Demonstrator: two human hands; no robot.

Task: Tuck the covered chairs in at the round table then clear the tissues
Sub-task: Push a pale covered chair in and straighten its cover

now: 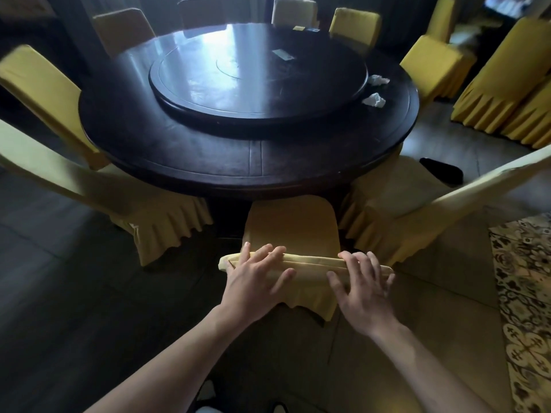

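Observation:
A yellow-covered chair [290, 231] stands right in front of me, its seat partly under the dark round table [179, 156]. My left hand [256, 278] lies flat on the left part of its backrest top, fingers spread. My right hand [362, 286] rests on the right part of the same backrest, fingers apart. Neither hand is closed around the backrest. Two crumpled white tissues [374, 100] [378, 80] lie on the table's right side beside the lazy Susan [256, 105].
More yellow-covered chairs ring the table: one at my left [98, 192], one at my right [417, 204], others at the far side. Stacked covered chairs [512, 93] stand at the right. A patterned rug [524, 308] lies at the lower right. Small cards [282, 54] lie on the lazy Susan.

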